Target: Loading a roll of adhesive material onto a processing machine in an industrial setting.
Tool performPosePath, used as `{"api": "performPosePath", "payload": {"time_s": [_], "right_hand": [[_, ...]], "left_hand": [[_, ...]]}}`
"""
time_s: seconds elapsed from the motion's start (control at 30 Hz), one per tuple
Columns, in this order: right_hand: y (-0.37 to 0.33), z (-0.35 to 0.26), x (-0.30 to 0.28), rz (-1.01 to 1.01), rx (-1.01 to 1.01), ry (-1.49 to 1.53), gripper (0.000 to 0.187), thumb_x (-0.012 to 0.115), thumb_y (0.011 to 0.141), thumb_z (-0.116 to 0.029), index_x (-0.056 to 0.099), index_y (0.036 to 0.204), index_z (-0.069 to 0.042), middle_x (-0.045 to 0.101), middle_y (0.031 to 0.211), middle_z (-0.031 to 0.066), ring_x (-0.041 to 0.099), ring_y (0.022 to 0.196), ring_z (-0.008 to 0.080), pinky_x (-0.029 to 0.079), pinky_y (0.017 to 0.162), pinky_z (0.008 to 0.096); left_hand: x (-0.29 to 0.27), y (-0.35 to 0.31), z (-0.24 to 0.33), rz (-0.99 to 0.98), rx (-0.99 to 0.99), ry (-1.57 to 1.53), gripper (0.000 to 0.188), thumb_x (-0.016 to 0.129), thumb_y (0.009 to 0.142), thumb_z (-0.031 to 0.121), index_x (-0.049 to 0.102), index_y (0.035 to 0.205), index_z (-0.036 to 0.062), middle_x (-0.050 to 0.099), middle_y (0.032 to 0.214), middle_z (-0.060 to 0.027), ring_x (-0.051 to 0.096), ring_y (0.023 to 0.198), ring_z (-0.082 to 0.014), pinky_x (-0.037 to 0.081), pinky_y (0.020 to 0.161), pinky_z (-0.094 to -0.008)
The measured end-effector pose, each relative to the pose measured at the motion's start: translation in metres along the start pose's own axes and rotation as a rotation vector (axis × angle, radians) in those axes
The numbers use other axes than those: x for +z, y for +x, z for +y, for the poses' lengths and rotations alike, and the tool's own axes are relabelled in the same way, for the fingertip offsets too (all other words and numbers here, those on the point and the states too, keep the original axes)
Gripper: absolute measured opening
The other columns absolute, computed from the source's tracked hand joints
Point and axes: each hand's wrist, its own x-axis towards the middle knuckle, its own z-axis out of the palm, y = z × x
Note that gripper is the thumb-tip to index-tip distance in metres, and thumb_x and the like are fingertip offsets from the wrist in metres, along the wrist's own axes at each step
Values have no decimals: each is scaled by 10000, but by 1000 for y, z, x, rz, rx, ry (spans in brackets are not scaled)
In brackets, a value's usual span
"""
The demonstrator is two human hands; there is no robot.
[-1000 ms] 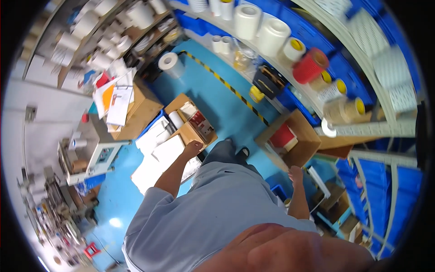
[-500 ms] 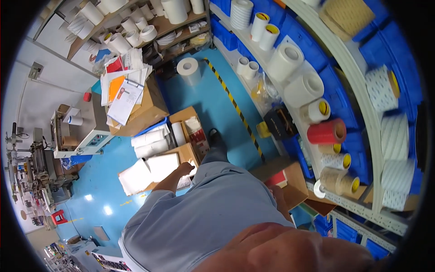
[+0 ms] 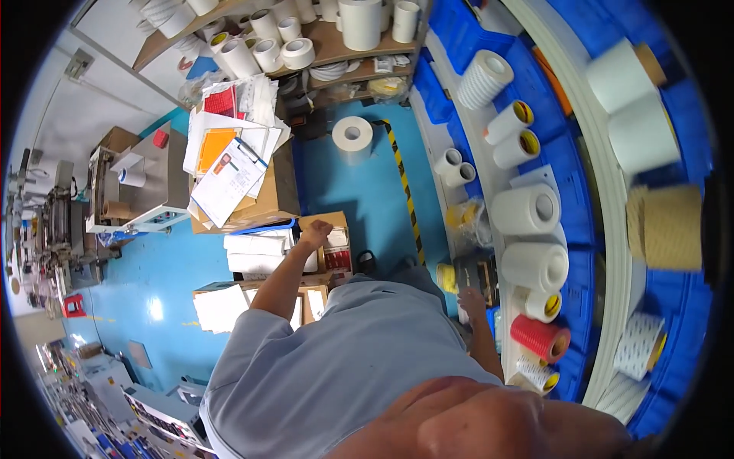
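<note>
Left hand (image 3: 316, 232): I see it closed, over the open brown cardboard box (image 3: 330, 246); contents unclear.
Right hand (image 3: 472, 302): open, empty, beside the black tray (image 3: 478, 269).
Advice: I'd steady the box.

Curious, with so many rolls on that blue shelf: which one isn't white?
The red roll, lying low on the blue shelf near the right hand; its neighbours are white.
</note>
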Motion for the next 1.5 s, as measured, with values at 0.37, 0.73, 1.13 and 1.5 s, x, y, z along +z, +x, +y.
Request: {"api": "performPosePath", "payload": {"time_s": [0.37,0.73,1.13,1.5], "right_hand": [[215,-113,8,-585,48,-528,108,474,868,-204,528,808,-132,519,737,45,541,648,180,436,516,339],[394,-400,213,-374,-157,-421,222,600,911,-197,601,1069,-41,642,860,38,585,694,111,485,606,253],[507,-583,452,-490,-658,-951,343,664,871,-245,603,1118,-15,673,925,115,642,852,208,506,748,331],[501,-724,629,-196,-992,-1453,652,648,824,-317,397,1356,-35,419,1385,217,401,1278,376,355,1056,440]], "left_hand": [[-6,-27,-107,-263,-103,463,199,625,815,233,598,932,74,599,740,-112,644,711,-336,541,644,-440],[-78,75,153,268,-70,-184,388,632,885,355,626,1083,21,668,1005,-185,659,919,-268,514,798,-366],[-429,220,362,889,392,181,366,622,875,313,602,1076,8,657,1019,-190,646,933,-341,508,812,-411],[-593,323,579,1368,657,804,516,532,869,522,618,1097,68,600,1121,-176,564,1056,-366,408,933,-487]]}}
